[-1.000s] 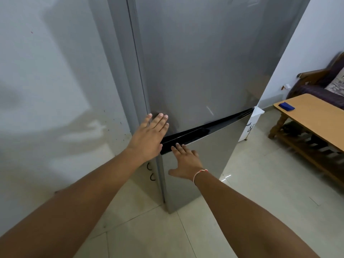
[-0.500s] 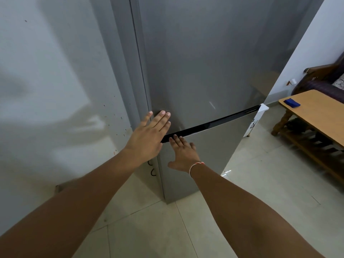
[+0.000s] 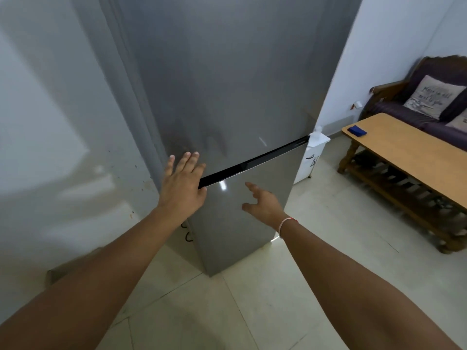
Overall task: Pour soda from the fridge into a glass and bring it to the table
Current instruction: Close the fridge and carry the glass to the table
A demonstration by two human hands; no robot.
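Note:
A tall grey fridge [image 3: 232, 79] stands in front of me with both doors shut and a black gap between upper and lower door. My left hand [image 3: 182, 185] lies flat, fingers spread, on the left edge of the fridge at that gap. My right hand [image 3: 262, 204] hovers open in front of the lower door [image 3: 242, 223], fingers apart, holding nothing; I cannot tell if it touches the door. A wooden table [image 3: 409, 157] stands at the right. No soda or glass is in view.
A white wall [image 3: 50, 147] runs along the left of the fridge. A small white cabinet [image 3: 312, 157] sits behind the fridge's right side. A dark sofa with cushions [image 3: 429, 102] is beyond the table, and a blue object [image 3: 356, 130] lies on the table's near end. Tiled floor [image 3: 316, 248] lies below.
My right hand has come off the gap between the doors and moved right and down in front of the lower door. My left hand stays at the fridge's left edge.

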